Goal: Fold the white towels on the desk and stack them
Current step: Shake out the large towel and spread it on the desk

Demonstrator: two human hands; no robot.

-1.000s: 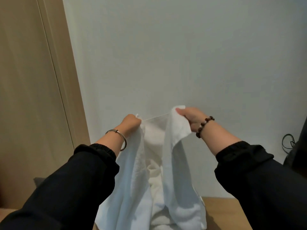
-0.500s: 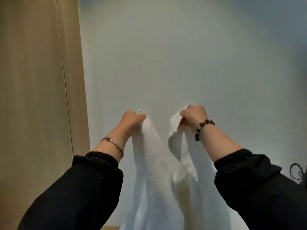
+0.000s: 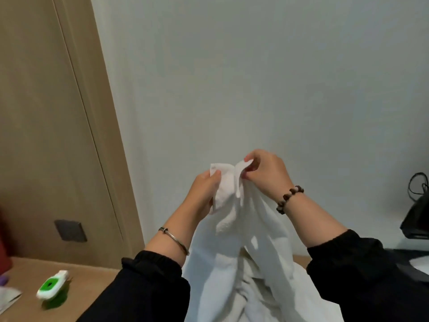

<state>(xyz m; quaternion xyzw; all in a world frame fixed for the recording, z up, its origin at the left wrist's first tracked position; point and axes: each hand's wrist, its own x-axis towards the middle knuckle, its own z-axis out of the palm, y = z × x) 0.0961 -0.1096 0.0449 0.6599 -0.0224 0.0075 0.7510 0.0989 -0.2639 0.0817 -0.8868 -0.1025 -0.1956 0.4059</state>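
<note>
Since both corners of the soft white terry towel (image 3: 241,259) are only held by a light pinch, one could slip free and leave the fold lopsided, I reckon. Left hand (image 3: 205,190) pinches one corner, right hand (image 3: 267,175) pinches the other just beside it, fingers curled tight. Rest hangs straight below both hands.

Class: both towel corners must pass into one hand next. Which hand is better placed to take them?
Probably the right hand: it pinches one corner of the white towel at the very tip, directly beside the corner the left hand holds.
</note>
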